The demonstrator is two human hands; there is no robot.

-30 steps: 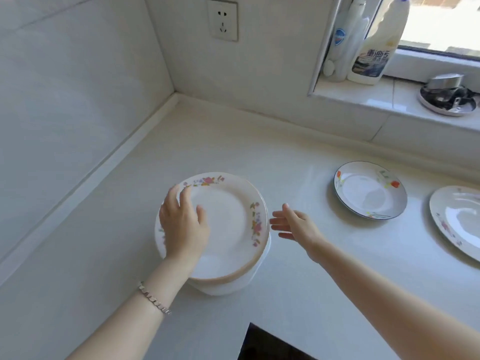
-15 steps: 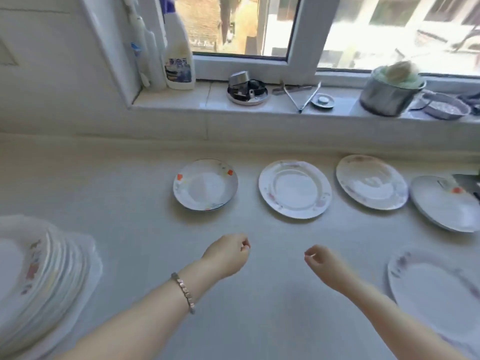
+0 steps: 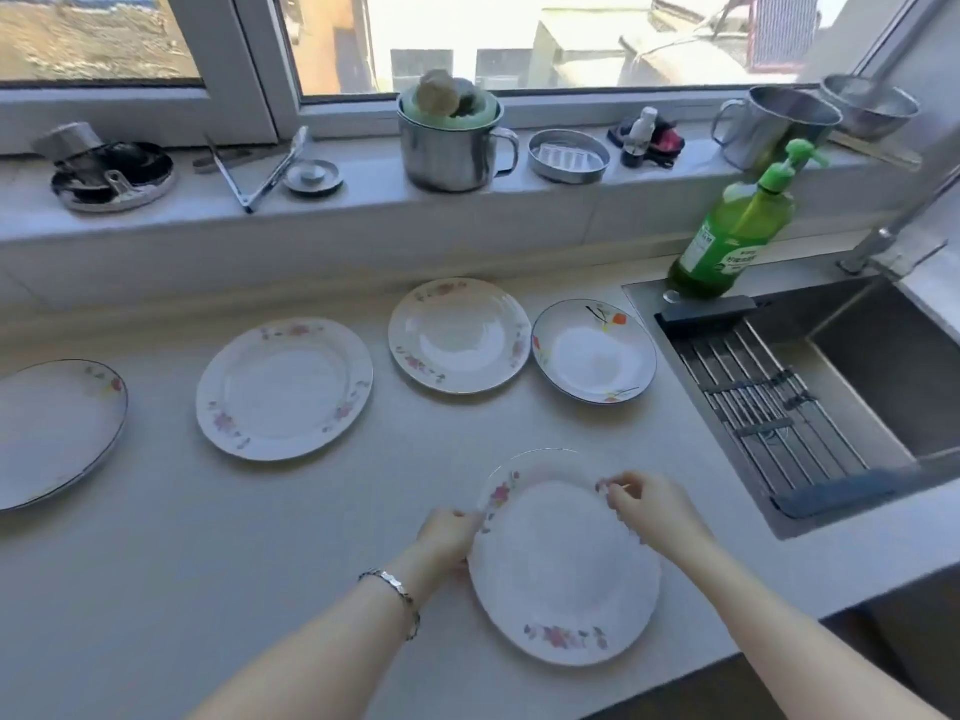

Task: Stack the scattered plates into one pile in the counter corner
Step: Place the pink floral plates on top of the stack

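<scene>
A white plate with pink flowers (image 3: 563, 569) lies near the counter's front edge. My left hand (image 3: 448, 532) grips its left rim, and my right hand (image 3: 649, 506) pinches its far right rim. Several other plates lie flat on the counter: a dark-rimmed plate (image 3: 49, 431) at the far left, a flowered plate (image 3: 284, 388) left of centre, another flowered plate (image 3: 460, 335) behind, and a dark-rimmed plate with an orange flower (image 3: 594, 350) beside the sink. The pile in the corner is out of view.
A steel sink (image 3: 841, 387) with a drain rack opens at the right, a green soap bottle (image 3: 730, 241) at its back corner. The windowsill (image 3: 363, 200) carries a steel pot, tongs, a soap dish and mugs. The counter's front edge runs close below the held plate.
The view has swung right, away from the pile towards the sink. Both hands, empty half a second ago, now hold the rim of the near flowered plate.
</scene>
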